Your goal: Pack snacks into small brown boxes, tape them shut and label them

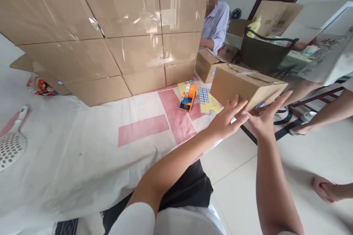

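Cardboard box, two-handed.
Left grip and right grip rest, fingers apart, against its near side; tape dispenser lies on surface.

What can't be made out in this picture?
Head view:
Contents of the nearest box: hidden by its cardboard.
Blue mark on it: too small.
Whether left hand and right hand bear its weight: underside turned away.
What the person in lilac does: hidden by the stacked cartons.
White skimmer: cut off by left edge.
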The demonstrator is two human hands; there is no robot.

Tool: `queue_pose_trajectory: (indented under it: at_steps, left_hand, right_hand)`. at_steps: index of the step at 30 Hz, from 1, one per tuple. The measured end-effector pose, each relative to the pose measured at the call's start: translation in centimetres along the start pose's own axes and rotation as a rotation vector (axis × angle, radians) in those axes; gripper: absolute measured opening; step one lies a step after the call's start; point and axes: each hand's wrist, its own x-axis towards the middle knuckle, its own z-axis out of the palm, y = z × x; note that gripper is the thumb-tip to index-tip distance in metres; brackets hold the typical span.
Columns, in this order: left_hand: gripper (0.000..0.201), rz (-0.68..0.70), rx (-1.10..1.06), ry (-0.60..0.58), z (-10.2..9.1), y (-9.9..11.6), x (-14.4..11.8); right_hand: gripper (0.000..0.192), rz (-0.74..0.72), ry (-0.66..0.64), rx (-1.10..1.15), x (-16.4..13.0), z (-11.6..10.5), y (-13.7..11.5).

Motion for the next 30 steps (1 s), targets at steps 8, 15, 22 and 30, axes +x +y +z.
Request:
queue_pose_trajectory:
  at_steps: [8,15,22,30]
  left_hand:
    - [0.062,-0.290,0.660,-0.215,-0.2,-5.5,-3.4]
    - [0.063,-0.272,0.763,-0.219,-0.9,-3.8,-7.7]
    - [0.059,-0.228,0.680,-0.213,-3.3,-2.7,-10.6]
    - [0.024,-0.282,0.684,0.132,-17.5,-1.6,-23.2]
  right_hand:
    - [0.145,0.192,-0.058,-0.447,1.9,2.6,6.7]
    - [0.115,0.552,-0.414,-0.819,11.2,13.3,2.8]
    - [0.043,0.281,-0.599,-0.756,3.0,11.2,0.8]
    - [0.057,-0.146,-0.604,-0.630,-5.8,10.4,3.5]
